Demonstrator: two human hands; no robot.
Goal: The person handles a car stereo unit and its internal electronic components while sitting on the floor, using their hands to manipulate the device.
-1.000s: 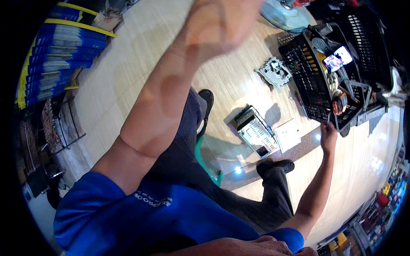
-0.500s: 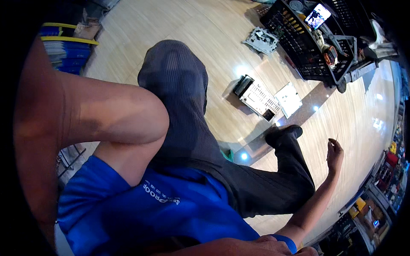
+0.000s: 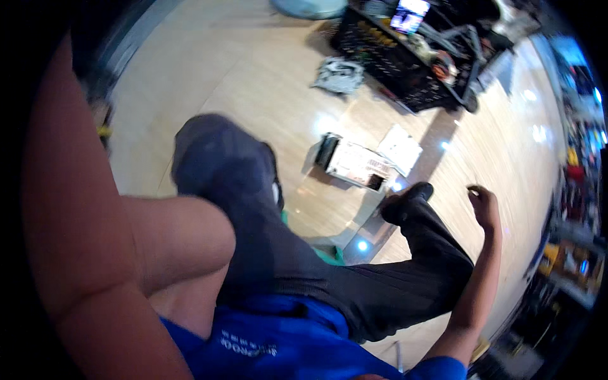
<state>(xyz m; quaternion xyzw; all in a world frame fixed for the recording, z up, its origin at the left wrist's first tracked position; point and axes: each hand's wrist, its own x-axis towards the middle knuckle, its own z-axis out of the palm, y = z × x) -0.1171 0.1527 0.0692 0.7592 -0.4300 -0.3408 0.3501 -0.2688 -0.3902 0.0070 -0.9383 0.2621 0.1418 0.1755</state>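
Drawing right hand (image 3: 486, 206) clear of the black crate (image 3: 400, 68), half-curled, too blurred to tell if holding anything; keeping left hand out of view, leaving metal-cased unit (image 3: 356, 162) untended on the floor (image 3: 244, 69).

White printed lettering (image 3: 250, 343), small and partly blurred, across the blue shirt (image 3: 304, 358)

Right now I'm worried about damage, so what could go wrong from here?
The person's right shoe is close to the metal-cased unit, so a shifted foot might kick it. The white panel lies beside that unit, where it could get stepped on. The lit phone sits at the black crate; a bump might knock it loose.
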